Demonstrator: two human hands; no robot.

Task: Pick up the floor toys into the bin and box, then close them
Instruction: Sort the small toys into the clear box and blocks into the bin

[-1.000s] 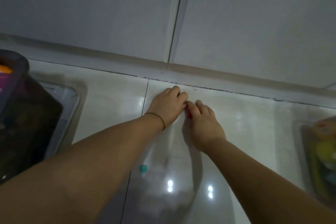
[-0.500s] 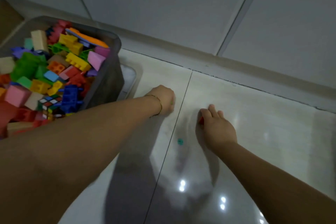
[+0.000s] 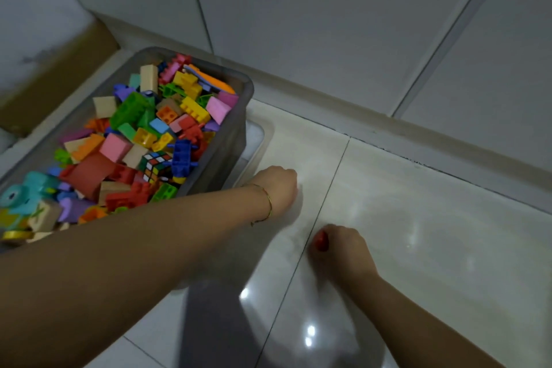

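A grey see-through bin [image 3: 248, 89] stands on the floor at the left, heaped with coloured bricks, a Rubik's cube [image 3: 155, 166] and a teal toy animal [image 3: 27, 191]. My left hand [image 3: 279, 187] is curled into a fist just right of the bin, low over the tiles. Its fingers face away, so whatever may be inside is hidden. Nearer to me, my right hand [image 3: 343, 251] pinches a small red toy [image 3: 321, 241] close to the floor.
A clear lid [image 3: 258, 140] lies flat by the bin's right wall. A cardboard box flap [image 3: 59, 69] shows behind the bin at the left. White wall panels and a skirting [image 3: 388, 125] run across the back. Glossy tiles [image 3: 433, 233] spread to the right.
The view has swung left, bringing the bin into sight. Both hands left the wall edge; the left fist moved toward the bin and the right drew back with the red toy.
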